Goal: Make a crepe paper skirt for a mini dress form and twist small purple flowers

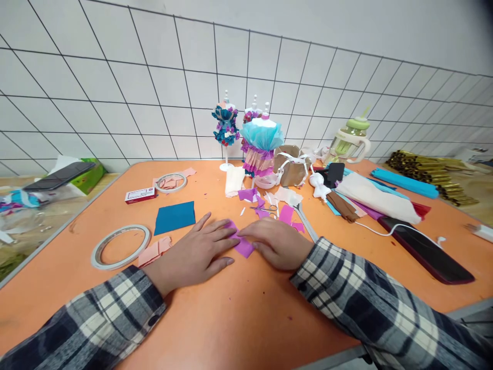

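My left hand (194, 254) lies flat and open on the orange table (246, 308), fingertips pressing the purple paper (242, 243). My right hand (275, 244) is loosely curled, its fingers on the same paper from the other side. The paper sits between both hands, near scissors (269, 208) and a blue sheet (175, 217).

Single head-worn cam, looking forward and down across the orange counter (246, 308) toward the gridded wall (154, 77). Close range: both forearms fill the bottom edge, hands near centre frame. Wide lens, edges bowed. No second view.
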A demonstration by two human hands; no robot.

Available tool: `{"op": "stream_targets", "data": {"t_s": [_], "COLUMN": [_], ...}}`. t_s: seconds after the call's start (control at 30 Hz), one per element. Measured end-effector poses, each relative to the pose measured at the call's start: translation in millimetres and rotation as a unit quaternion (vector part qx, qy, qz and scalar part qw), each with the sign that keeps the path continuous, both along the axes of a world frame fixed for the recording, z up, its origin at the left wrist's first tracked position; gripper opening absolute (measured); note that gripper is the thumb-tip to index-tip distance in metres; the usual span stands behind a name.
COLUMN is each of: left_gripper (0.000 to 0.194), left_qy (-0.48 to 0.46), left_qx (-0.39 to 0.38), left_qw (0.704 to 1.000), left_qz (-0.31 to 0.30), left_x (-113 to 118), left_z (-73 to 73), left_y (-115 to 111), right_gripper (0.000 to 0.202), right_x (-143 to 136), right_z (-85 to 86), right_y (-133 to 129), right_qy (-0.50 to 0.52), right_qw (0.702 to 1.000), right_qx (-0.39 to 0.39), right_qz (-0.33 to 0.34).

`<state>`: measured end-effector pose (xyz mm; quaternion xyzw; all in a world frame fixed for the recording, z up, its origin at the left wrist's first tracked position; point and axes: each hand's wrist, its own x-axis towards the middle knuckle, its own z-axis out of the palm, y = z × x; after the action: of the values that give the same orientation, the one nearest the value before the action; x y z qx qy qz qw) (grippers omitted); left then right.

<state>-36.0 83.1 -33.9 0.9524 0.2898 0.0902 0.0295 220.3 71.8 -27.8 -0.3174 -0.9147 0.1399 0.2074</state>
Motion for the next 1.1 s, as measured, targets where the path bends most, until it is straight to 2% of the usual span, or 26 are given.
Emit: {"op": "stream_targets", "data": {"t_s": [0.13, 0.2, 0.37, 0.5, 0.63, 0.73, 0.97, 1.1], "left_gripper": [0.042, 0.043, 0.045, 0.022, 0.021, 0.019, 0.021, 0.019], "left_qy": [0.013, 0.016, -0.031, -0.086, -0.064, -0.05, -0.05, -0.038], "left_qx": [-0.003, -0.01, 0.025, 0.061, 0.022, 0.02, 0.064, 0.053], "left_qw": [1.0, 1.0, 0.999, 0.993, 0.996, 0.995, 0.993, 0.994], "left_qz": [0.008, 0.01, 0.035, 0.044, 0.065, 0.084, 0.08, 0.088], "left_x": [-3.2, -5.0, -1.9, 13.2, 33.5, 42.7, 43.6, 42.3], "left_z": [-1.5, -2.4, 1.3, 5.1, 1.3, -1.6, -2.1, 0.1], "left_y": [2.1, 3.8, 0.0, -18.6, -35.8, -39.8, -39.3, -40.1], "right_gripper": [0.024, 0.02, 0.02, 0.02, 0.016, 0.014, 0.02, 0.024], "right_x": [0.4, 0.6, -1.0, -5.3, -10.9, -14.2, -16.8, -18.6], "right_z": [-2.3, -3.2, -3.9, -2.1, 1.0, 3.3, 1.7, -0.5], "right_y": [1.9, 2.3, 2.6, -0.8, -6.8, -9.9, -13.2, -15.4], "right_qy": [-0.094, -0.111, -0.125, -0.144, -0.164, -0.169, -0.189, -0.188], "right_qw": [0.995, 0.993, 0.992, 0.989, 0.986, 0.983, 0.98, 0.98], "right_qx": [-0.02, -0.022, -0.029, -0.022, -0.015, -0.019, 0.004, 0.018], "right_qz": [0.009, 0.016, 0.016, -0.002, -0.039, -0.064, -0.056, -0.062]}}
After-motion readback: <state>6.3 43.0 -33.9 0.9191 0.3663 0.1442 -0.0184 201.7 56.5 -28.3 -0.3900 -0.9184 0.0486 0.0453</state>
